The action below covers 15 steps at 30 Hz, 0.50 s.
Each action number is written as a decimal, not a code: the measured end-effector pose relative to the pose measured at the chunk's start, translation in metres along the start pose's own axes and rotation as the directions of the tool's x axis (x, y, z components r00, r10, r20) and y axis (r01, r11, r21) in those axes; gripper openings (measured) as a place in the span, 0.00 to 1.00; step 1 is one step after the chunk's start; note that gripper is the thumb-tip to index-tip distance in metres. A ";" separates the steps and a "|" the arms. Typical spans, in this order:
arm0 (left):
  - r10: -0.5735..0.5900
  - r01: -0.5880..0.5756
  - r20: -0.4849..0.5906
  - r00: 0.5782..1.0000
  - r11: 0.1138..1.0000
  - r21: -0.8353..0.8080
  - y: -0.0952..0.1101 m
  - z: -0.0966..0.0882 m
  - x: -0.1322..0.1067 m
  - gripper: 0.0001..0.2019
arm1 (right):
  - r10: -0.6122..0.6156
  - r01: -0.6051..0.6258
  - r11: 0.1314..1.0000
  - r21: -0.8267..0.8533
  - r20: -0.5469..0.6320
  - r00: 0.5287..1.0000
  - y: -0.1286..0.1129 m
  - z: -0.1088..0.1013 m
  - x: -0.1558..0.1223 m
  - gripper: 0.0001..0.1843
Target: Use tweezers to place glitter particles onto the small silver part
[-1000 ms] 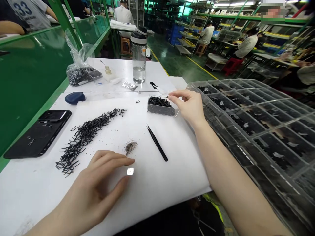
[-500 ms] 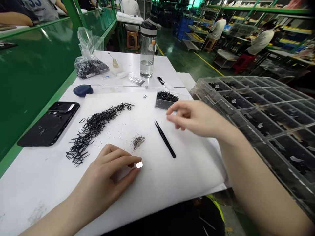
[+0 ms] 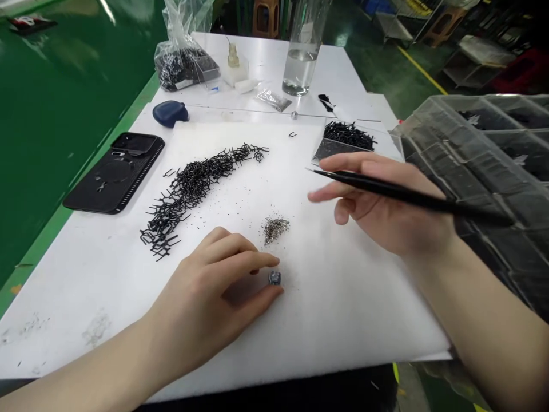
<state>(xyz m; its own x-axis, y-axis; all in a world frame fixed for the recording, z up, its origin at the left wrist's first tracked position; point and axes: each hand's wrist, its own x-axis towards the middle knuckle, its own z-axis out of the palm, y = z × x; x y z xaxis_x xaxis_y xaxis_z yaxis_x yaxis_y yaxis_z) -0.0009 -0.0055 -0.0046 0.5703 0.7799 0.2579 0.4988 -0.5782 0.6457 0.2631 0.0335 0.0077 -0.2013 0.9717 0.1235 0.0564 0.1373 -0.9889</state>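
A small shiny metal block (image 3: 275,278) sits on the white foam mat (image 3: 343,309) between the thumb and index finger of my left hand (image 3: 210,280). Those fingers are parted around it, with a narrow gap showing under the index fingertip. My right hand (image 3: 386,200) is raised over the mat's right side and grips black tweezers (image 3: 386,187), their fine tips pointing left. Just beyond my left fingertips lies a small heap of tiny brownish grains (image 3: 275,229). A long pile of black forked pieces (image 3: 195,183) stretches across the mat's left part.
A clear box (image 3: 334,150) of black pieces stands behind my right hand. Left of the mat are a black phone case (image 3: 115,177) and a blue oval case (image 3: 170,113). A water bottle (image 3: 300,71), small glass bottle (image 3: 233,56) and plastic bag (image 3: 180,63) stand behind. A compartment tray (image 3: 484,154) is at right.
My right hand has picked the tweezers up off the mat. My left index finger has parted from the metal block. The view has tilted down and shifted left.
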 end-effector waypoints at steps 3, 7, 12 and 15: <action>0.034 -0.034 0.006 0.999 0.999 -0.015 -0.003 0.000 0.000 0.08 | 0.089 -0.103 0.980 0.170 0.090 0.992 0.002 0.000 0.000 0.19; 0.009 -0.009 0.007 1.000 1.000 -0.013 -0.005 0.000 0.000 0.06 | 0.098 -0.104 0.989 0.109 0.059 0.993 0.010 0.004 -0.001 0.11; -0.029 0.029 0.021 0.999 1.000 0.005 -0.003 0.002 0.001 0.07 | -0.048 0.073 0.963 -0.259 0.104 0.993 0.014 0.007 -0.002 0.09; -0.039 0.040 0.033 0.999 0.999 -0.001 0.000 0.002 0.001 0.09 | -0.105 0.151 0.921 -0.358 0.143 0.984 0.014 0.006 -0.002 0.08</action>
<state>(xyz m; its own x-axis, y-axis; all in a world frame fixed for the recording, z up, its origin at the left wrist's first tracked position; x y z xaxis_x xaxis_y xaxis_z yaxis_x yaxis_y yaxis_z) 0.0005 -0.0052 -0.0061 0.5715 0.7937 0.2082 0.5203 -0.5467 0.6561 0.2588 0.0320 -0.0066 -0.3442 0.9143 0.2136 0.3719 0.3417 -0.8631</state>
